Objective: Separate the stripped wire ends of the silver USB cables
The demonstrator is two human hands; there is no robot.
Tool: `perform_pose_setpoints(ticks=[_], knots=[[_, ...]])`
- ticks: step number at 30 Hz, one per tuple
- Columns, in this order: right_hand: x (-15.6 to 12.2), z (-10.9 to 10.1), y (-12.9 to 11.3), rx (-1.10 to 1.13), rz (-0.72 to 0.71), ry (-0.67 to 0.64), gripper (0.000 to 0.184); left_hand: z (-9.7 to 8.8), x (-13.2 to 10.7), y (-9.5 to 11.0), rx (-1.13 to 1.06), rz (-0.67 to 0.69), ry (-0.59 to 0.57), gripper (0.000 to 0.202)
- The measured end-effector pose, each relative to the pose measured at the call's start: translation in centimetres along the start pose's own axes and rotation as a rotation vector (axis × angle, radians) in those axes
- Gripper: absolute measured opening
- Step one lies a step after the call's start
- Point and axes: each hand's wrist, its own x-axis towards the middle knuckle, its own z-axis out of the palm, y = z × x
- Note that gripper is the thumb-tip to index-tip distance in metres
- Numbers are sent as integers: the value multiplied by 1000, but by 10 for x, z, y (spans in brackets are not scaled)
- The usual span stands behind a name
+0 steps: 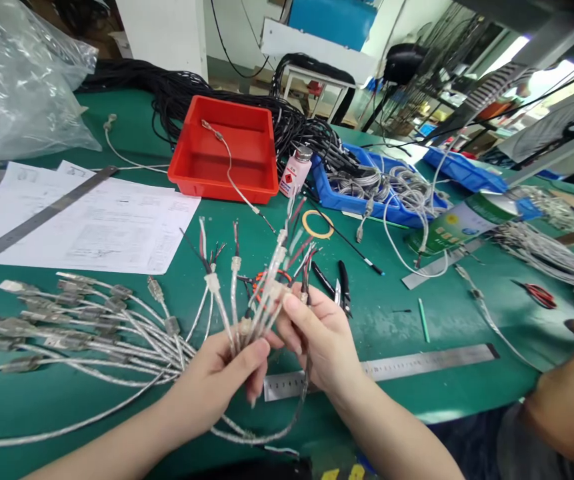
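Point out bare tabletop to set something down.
One bare patch lies right of the green stick, between the nearest ruler and the lone cable at right. Another sits between the pliers and that stick, around a small black piece. Crowded: left of the left hand, where silvery cables fan out, and behind the red tray, with black cables.

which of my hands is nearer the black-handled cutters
Right. Your right hand is just this side of the black-handled cutters, slightly left of them; your left hand is farther off to their left.
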Motion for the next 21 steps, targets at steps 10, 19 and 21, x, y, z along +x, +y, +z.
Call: perform_pose_setpoints(ticks=[10,19,21], knots=[[-13,0,2,-98,99,-146,23,-8,-1,24,-403,53,280,18],[-14,8,5,-267,143,-119,31,-10,-4,23,-354,34,265,23],[-15,9,5,-300,140,-110,32,-10,-4,23,-345,39,268,23]])
